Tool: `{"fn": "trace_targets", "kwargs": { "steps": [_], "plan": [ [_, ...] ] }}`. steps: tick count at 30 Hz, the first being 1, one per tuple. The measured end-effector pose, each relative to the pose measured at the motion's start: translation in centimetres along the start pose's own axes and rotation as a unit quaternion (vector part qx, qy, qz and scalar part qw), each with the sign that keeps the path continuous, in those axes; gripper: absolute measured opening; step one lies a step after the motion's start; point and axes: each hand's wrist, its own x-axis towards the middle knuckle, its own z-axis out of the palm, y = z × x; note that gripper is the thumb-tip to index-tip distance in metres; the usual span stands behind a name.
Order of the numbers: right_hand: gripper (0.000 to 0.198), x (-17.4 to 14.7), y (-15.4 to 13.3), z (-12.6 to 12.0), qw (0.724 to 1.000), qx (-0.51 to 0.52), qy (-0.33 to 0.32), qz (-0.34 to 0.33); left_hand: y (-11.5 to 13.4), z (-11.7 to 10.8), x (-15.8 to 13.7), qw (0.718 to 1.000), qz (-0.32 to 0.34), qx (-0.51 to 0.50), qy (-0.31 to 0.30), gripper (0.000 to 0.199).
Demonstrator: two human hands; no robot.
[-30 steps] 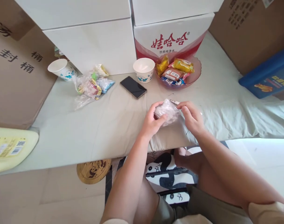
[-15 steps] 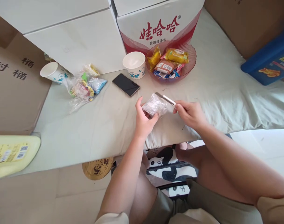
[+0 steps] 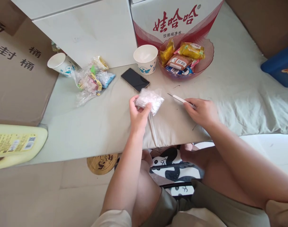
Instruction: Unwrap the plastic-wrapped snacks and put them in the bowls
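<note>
My left hand (image 3: 139,115) is closed around a small block-shaped packet in clear, shiny plastic wrap (image 3: 150,99); what lies inside the wrap is hard to make out. To its right, my right hand (image 3: 202,112) grips a white utility knife (image 3: 179,98), its thin blade pointing left at the packet. A gap separates blade and wrap. Behind the packet, a black phone (image 3: 135,79) lies face up beside a white paper cup with blue leaves (image 3: 145,67). A pink glass bowl (image 3: 208,64) holds several wrapped snacks (image 3: 180,61).
On the left are crumpled plastic wrappers (image 3: 93,80), a tilted paper cup (image 3: 61,64) and a pale yellow jug (image 3: 37,138). White boxes (image 3: 87,34) and a red-and-white carton (image 3: 144,25) line the back. A blue container (image 3: 279,67) stands right. A round wooden panda-print piece (image 3: 102,163) sits below the cloth edge.
The knife has come away from the packet, moving right and lower. My left hand has shifted a little left and turned the packet. The whole view has swung slightly.
</note>
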Motion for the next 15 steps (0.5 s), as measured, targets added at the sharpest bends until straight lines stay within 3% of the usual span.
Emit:
{"fn": "trace_targets", "kwargs": {
  "steps": [2,4,7,9,13,15],
  "plan": [
    [0.037,0.3,0.3,0.0,0.999,-0.018,0.034,0.011,0.2,0.3,-0.8,0.997,0.012,0.025,-0.074,0.056],
    [0.037,0.5,0.3,0.1,0.997,-0.014,0.073,-0.019,0.5,0.7,-1.3,0.991,0.03,0.062,-0.114,0.043],
    [0.038,0.0,-0.1,0.5,0.99,0.043,0.091,-0.099,1.0,0.6,-1.4,0.992,0.065,0.101,-0.043,0.027],
    [0.041,-0.6,-0.7,0.9,0.982,0.096,0.05,-0.155,1.2,0.3,-1.1,0.994,0.06,0.095,0.004,0.022],
    [0.061,-1.5,-2.0,1.9,0.961,0.157,-0.029,-0.224,1.5,0.1,-0.5,0.999,-0.04,0.008,-0.015,0.004],
    [0.059,-1.6,-2.4,2.0,0.961,0.163,-0.024,-0.222,1.8,0.2,-0.6,0.995,-0.092,-0.034,-0.024,0.02]
  ]
}}
